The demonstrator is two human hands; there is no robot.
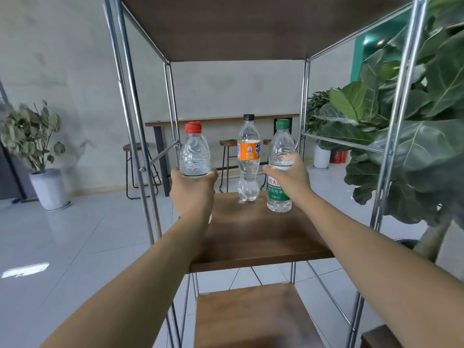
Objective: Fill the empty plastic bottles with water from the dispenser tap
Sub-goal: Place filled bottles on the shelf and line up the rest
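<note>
Head view: bottles in hand, none filled

Head view shows the start of the job. At the shelf's (251, 237) left edge the left hand (192, 190) is wrapped round the lower body of the red-cap bottle (195, 153), which looks lifted clear of the wood. Near the back edge, in the middle, the black-cap bottle (248, 159) stands untouched. Toward the right edge the right hand (287, 173) curls round the middle of the green-cap bottle (280, 187); whether its base rests on the shelf I cannot tell. All three are capped and look empty. No dispenser or tap is visible, so I judge everything remains: carrying, uncapping, filling.
</note>
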